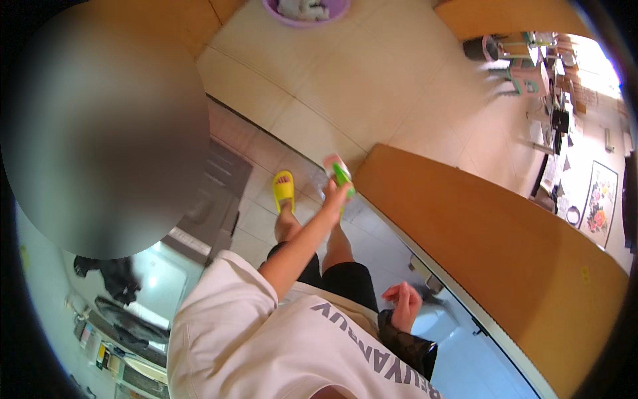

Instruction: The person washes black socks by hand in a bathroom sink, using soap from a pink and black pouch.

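My left hand (338,193) reaches out in front of me and is closed around a bright green object with a pinkish end (342,175); motion blur hides what it is. A clear, shiny patch shows beside it. Nearer my body on the right, my right hand (404,302) hangs with its fingers loosely curled, and nothing shows in it. Dark, glossy material (409,344) lies around or against that forearm; whether it is a sleeve cover or a bag cannot be told. A yellow slipper (284,189) is on one foot.
An orange-brown door panel (473,229) stands to the right, along a threshold edge. A purple basin (304,22) with whitish cloth sits on the tiled floor ahead. Plastic stools (529,80) and a dark bin (478,49) are far right. A blurred oval covers the upper left.
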A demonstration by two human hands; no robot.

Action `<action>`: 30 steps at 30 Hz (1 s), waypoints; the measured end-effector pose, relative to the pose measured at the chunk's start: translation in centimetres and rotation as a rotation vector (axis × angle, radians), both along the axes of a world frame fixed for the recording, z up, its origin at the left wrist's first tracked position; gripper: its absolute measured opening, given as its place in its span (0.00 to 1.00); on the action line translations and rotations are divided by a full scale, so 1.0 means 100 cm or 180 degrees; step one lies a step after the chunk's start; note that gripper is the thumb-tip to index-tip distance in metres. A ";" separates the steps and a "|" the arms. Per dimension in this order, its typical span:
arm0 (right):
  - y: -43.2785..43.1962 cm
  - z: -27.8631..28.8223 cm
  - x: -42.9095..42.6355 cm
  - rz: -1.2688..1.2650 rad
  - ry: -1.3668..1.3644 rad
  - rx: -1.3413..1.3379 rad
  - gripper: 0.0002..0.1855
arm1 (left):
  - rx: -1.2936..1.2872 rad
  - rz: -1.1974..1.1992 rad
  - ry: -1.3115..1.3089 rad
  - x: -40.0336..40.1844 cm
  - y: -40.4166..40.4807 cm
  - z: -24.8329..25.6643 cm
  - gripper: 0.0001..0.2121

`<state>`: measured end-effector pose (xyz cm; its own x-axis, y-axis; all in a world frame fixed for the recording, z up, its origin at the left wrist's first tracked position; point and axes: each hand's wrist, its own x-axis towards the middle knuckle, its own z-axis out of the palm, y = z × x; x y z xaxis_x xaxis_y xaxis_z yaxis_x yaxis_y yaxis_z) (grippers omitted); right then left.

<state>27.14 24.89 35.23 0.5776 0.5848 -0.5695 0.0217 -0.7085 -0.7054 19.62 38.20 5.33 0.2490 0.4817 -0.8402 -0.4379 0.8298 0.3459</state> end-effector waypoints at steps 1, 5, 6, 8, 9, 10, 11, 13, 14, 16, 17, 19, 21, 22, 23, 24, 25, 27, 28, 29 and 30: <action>0.001 0.008 0.007 0.0342 -0.0188 0.0157 0.20 | 0.0072 -0.0197 -0.0154 -0.006 -0.007 0.037 0.24; 0.019 0.032 0.011 0.0771 -0.0733 0.0698 0.15 | 0.0153 -0.0622 -0.1222 -0.051 -0.014 0.202 0.25; 0.026 0.046 0.007 0.1015 -0.1026 0.0831 0.25 | 0.0327 -0.0745 -0.1247 -0.060 -0.021 0.236 0.26; 0.034 0.070 0.007 0.1684 -0.1411 0.1405 0.40 | 0.0764 -0.1122 -0.1146 -0.068 -0.032 0.292 0.27; 0.037 0.080 0.009 0.2050 -0.1580 0.1666 0.40 | 0.1044 -0.1315 -0.1005 -0.069 -0.040 0.314 0.28; 0.042 0.089 0.011 0.2403 -0.1765 0.1898 0.41 | 0.1312 -0.1519 -0.0874 -0.070 -0.047 0.332 0.28; 0.042 0.094 0.013 0.2578 -0.1649 0.1945 0.40 | 0.1878 -0.1616 -0.0438 -0.070 -0.056 0.345 0.27; 0.041 0.102 0.020 0.2855 -0.1462 0.2067 0.40 | 0.3094 -0.1800 0.0394 -0.071 -0.068 0.368 0.25; 0.036 0.108 0.024 0.2819 -0.1428 0.2266 0.39 | 0.3426 -0.1801 0.0538 -0.072 -0.069 0.381 0.25; 0.024 0.124 0.026 0.2626 -0.1302 0.2380 0.36 | 0.4041 -0.1793 0.0724 -0.077 -0.073 0.408 0.25; 0.017 0.134 0.030 0.2590 -0.1384 0.2316 0.35 | 0.4182 -0.1762 0.0807 -0.074 -0.076 0.417 0.22; 0.001 0.136 0.035 0.1911 -0.1377 0.2609 0.33 | 0.4831 -0.1873 0.0903 -0.061 -0.074 0.430 0.21; -0.014 0.135 0.051 0.1450 -0.1460 0.2551 0.30 | 0.4816 -0.2214 0.1138 -0.037 -0.079 0.450 0.18; -0.022 0.136 0.058 0.1196 -0.1527 0.2529 0.29 | 0.5044 -0.2406 0.1162 -0.028 -0.080 0.456 0.18; -0.028 0.144 0.063 0.1085 -0.1717 0.2533 0.28 | 0.5246 -0.2440 0.1212 -0.020 -0.081 0.456 0.18; -0.034 0.156 0.068 0.0952 -0.1929 0.2526 0.26 | 0.5477 -0.2469 0.1227 -0.013 -0.082 0.455 0.18; -0.042 0.164 0.071 0.0747 -0.2138 0.2491 0.25 | 0.5727 -0.2549 0.1197 -0.006 -0.079 0.453 0.18; -0.054 0.167 0.071 0.0566 -0.2344 0.2148 0.24 | 0.5630 -0.2857 0.1043 0.000 -0.071 0.435 0.21; -0.062 0.167 0.071 0.0448 -0.2415 0.1956 0.25 | 0.5606 -0.3070 0.0956 0.008 -0.068 0.426 0.22; -0.070 0.167 0.071 0.0376 -0.2483 0.1741 0.26 | 0.5557 -0.3239 0.0868 0.016 -0.069 0.413 0.23; -0.085 0.170 0.073 0.0115 -0.2528 0.1456 0.25 | 0.5268 -0.3493 0.0512 0.025 -0.078 0.399 0.29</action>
